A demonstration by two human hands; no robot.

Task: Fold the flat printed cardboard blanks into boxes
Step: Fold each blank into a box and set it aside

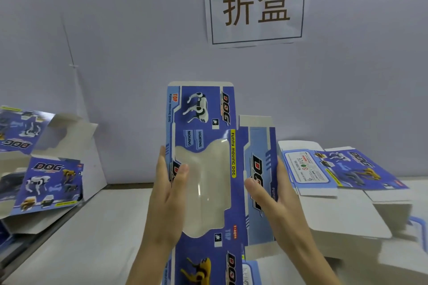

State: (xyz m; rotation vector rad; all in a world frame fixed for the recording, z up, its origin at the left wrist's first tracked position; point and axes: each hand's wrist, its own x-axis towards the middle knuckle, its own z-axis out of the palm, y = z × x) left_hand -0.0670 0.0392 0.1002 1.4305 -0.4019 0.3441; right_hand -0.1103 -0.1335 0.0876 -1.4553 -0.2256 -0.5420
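Head view. A blue printed cardboard blank [203, 146] is held upright and lengthwise at the centre, above the white table [92, 238], between both hands. The left hand [166, 192] grips the blank's left edge, thumb laid on the printed face at the margin of the clear window [203, 183], fingers passing behind the edge. The right hand [275, 199] grips the side panel [259, 157] on the right, thumb on the printed face, fingers behind the panel's outer edge. The blank spans the gap between the two palms, and its lower end runs out of view below the wrists. A stack of flat blanks [347, 169] lies on the table just right of the right hand. Printed cartons [46, 180] with white flaps showing lie well apart at far left. A paper sign [256, 4] hangs on the wall [115, 30] behind
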